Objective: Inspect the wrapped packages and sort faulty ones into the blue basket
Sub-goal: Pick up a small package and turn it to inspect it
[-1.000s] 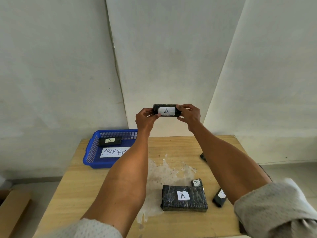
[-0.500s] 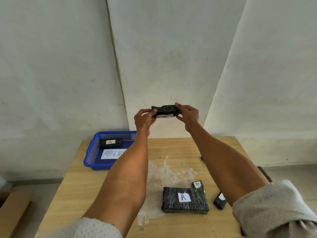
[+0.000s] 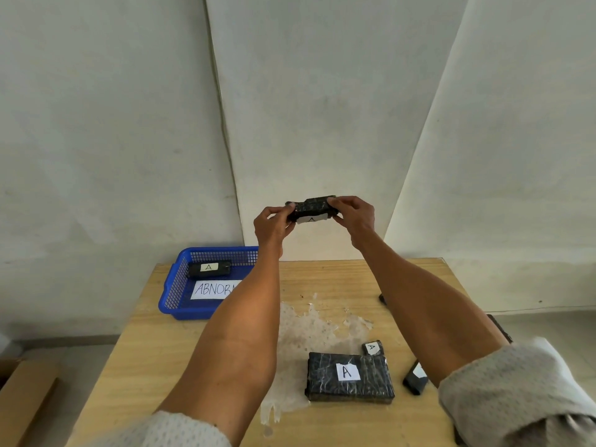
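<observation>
A small black wrapped package with a white "A" label is held up in front of the wall, above the table. My left hand pinches its left end and my right hand pinches its right end. Its label faces down and toward me. The blue basket stands at the table's far left with an "ABNORM..." sign and one small labelled package inside. On the near table lie a large black package, a small package behind it, and another small package beside my right forearm.
The wooden table has a patch of peeled white residue in its middle. A dark object shows behind my right forearm, and another dark object lies at the right edge. A cardboard box sits on the floor at left.
The held package has been tilted, so its "A" label has turned from facing me to facing downward. Both hands have stayed at about the same height.
</observation>
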Demonstrator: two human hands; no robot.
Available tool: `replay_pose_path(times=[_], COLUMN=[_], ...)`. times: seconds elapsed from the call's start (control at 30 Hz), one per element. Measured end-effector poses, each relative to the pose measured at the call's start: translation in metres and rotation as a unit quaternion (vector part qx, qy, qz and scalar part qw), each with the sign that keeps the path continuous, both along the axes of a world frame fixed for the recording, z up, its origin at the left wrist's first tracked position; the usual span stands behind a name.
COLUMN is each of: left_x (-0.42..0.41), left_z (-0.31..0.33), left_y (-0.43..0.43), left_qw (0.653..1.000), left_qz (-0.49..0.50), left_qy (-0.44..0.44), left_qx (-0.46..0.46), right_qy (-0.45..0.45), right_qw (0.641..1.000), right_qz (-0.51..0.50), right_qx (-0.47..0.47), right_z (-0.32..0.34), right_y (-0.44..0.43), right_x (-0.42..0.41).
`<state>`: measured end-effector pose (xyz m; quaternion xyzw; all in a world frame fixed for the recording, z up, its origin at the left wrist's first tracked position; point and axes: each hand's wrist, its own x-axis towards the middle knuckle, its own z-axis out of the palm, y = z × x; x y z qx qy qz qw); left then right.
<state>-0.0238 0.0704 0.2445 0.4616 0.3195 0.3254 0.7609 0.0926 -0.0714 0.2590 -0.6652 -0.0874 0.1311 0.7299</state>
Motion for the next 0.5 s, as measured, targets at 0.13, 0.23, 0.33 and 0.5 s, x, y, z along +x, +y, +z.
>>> replay_pose_path(times=[0.13, 0.23, 0.33, 0.5], left_x=[0.003, 0.003, 0.003, 0.005], left_z=[0.000, 0.001, 0.002, 0.002], left_y=[0.006, 0.005, 0.003, 0.000], left_qw=[0.997, 0.996, 0.996, 0.997], left_qz=[0.045, 0.042, 0.043, 0.032], left_qy=[0.056, 0.073, 0.073, 0.064], left_qx=[-0.005, 0.012, 0.020, 0.012], right_qy=[-0.046, -0.050, -0.050, -0.060], right_qw=[0.997, 0.997, 0.997, 0.997], right_qz=[0.058, 0.050, 0.046, 0.042], right_qx=[-0.027, -0.032, -0.037, -0.027], right_z=[-0.007, -0.009, -0.008, -0.004], right_y=[-0.005, -0.008, -0.010, -0.012], right_x=[-0.004, -0.007, -0.008, -0.010])
